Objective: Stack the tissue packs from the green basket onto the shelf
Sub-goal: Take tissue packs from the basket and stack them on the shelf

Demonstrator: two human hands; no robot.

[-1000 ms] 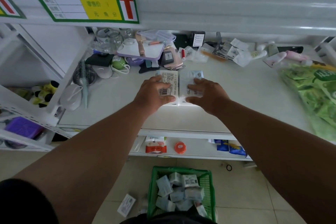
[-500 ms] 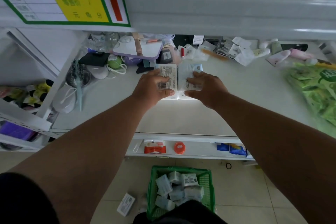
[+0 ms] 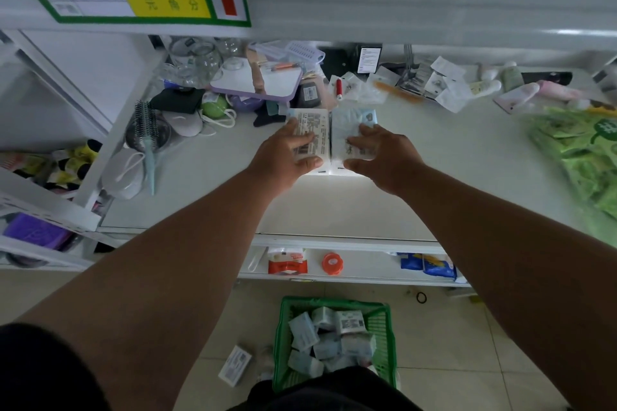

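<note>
Two tissue packs (image 3: 317, 130) lay side by side mid-shelf (image 3: 434, 183), behind its front edge; clutter sat along the back edge. The basket (image 3: 384, 327) stood on the floor (image 3: 467, 344) below, before the shelf.

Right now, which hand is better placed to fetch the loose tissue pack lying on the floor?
Probably the left hand. The loose tissue pack lies on the floor left of the green basket, under the left arm. The right hand would have to cross over.
</note>
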